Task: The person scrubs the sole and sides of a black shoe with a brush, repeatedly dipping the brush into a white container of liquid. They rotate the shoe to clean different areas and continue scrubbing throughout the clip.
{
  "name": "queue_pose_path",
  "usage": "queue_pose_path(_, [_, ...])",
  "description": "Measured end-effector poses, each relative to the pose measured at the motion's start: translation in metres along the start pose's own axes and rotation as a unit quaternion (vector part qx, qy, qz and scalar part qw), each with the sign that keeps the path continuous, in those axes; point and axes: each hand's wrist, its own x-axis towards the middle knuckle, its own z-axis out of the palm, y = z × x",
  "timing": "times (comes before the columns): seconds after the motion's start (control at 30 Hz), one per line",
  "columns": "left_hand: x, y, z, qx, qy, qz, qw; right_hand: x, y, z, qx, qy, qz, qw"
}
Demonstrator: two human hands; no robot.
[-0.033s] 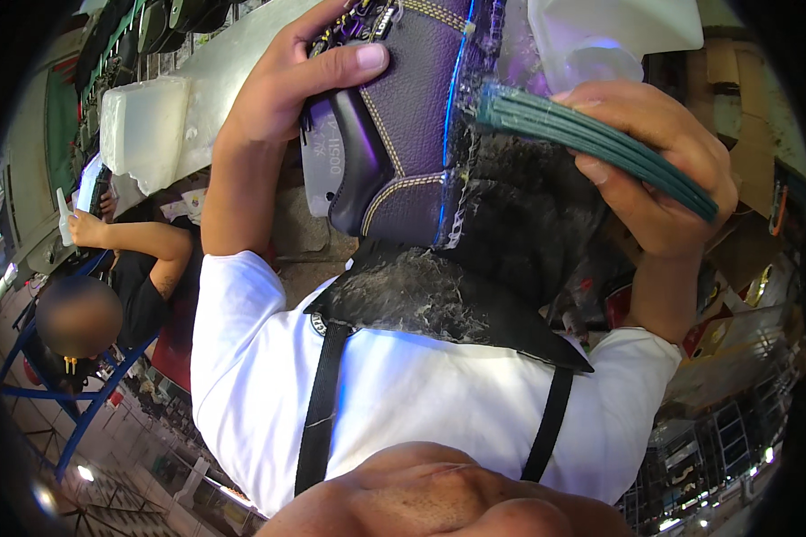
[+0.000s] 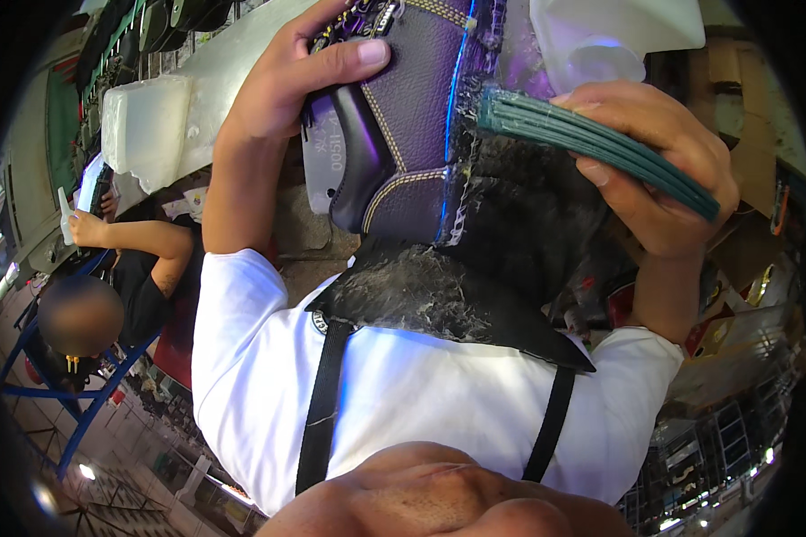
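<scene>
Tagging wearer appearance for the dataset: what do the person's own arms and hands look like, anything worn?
Both hands bare: left hand, right hand, no gloves, rings or watch visible. Forearms bare. Short white sleeves of a T-shirt end above the elbows. A black apron with black straps lies over the shirt.

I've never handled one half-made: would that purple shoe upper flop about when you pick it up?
Probably not much. The purple shoe upper keeps a rounded, filled shape, so something inside likely stiffens it. The left hand grips it alone, suggesting it is light. Its stitched, textured surface looks unlikely to slip; the right hand holds a green ribbed tool.
</scene>
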Motion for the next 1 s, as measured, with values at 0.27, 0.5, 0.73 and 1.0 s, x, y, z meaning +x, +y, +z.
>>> queue_pose_path(0.27, [0.005,-0.001,0.0,-0.014,0.037,-0.033,0.999,-0.002,0.002,0.003,0.07,-0.004,-0.009,0.998])
queue_pose_path(0.5, [0.004,0.001,0.0,-0.099,0.021,-0.047,0.994,-0.008,0.002,0.012,0.139,0.009,-0.012,0.99])
queue_pose_path(0.73, [0.0,-0.003,0.011,-0.109,0.086,-0.032,0.99,-0.019,-0.033,0.034,0.498,0.233,0.34,0.763])
queue_pose_path(1.0, [0.002,-0.001,0.016,-0.261,0.095,-0.084,0.957,-0.029,-0.018,0.074,0.324,0.309,0.131,0.884])
